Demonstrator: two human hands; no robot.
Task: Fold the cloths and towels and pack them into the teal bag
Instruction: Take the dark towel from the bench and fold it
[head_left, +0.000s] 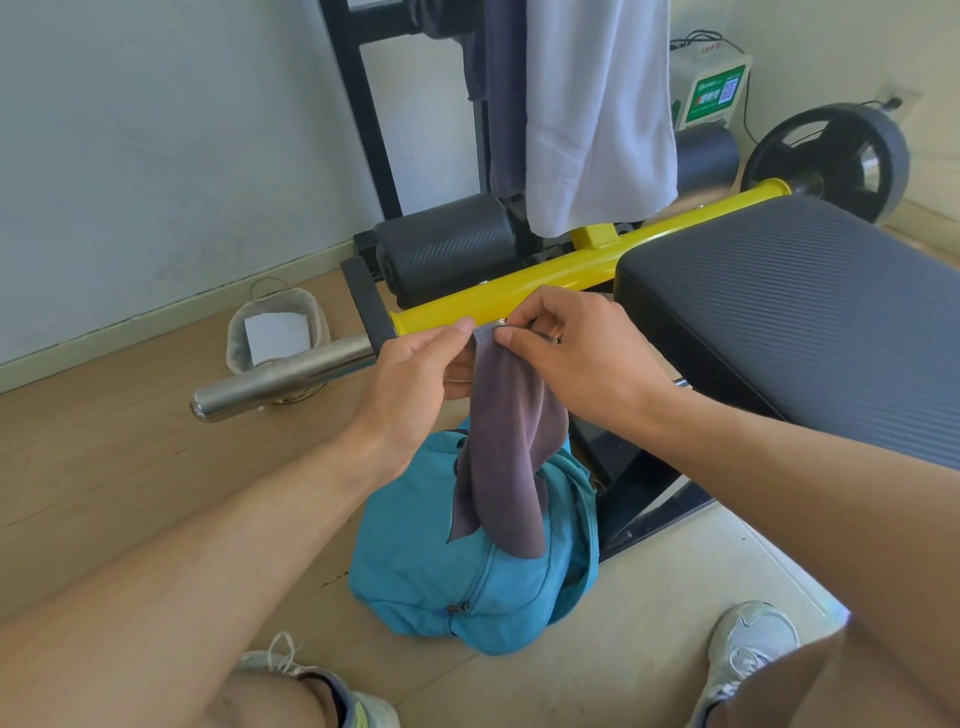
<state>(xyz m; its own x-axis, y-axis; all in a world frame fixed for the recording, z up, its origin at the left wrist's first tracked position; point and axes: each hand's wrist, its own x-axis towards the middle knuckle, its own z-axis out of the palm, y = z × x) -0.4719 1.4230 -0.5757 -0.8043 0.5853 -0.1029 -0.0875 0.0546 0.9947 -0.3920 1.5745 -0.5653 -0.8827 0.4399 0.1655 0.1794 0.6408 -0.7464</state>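
Both hands pinched the cloth's top edge, left hand and right hand close together, so I judged it hung straight for folding above the bag on the floor.

Both hands, left hand and right hand, pinch a grey cloth (hanging folded) above the teal bag.
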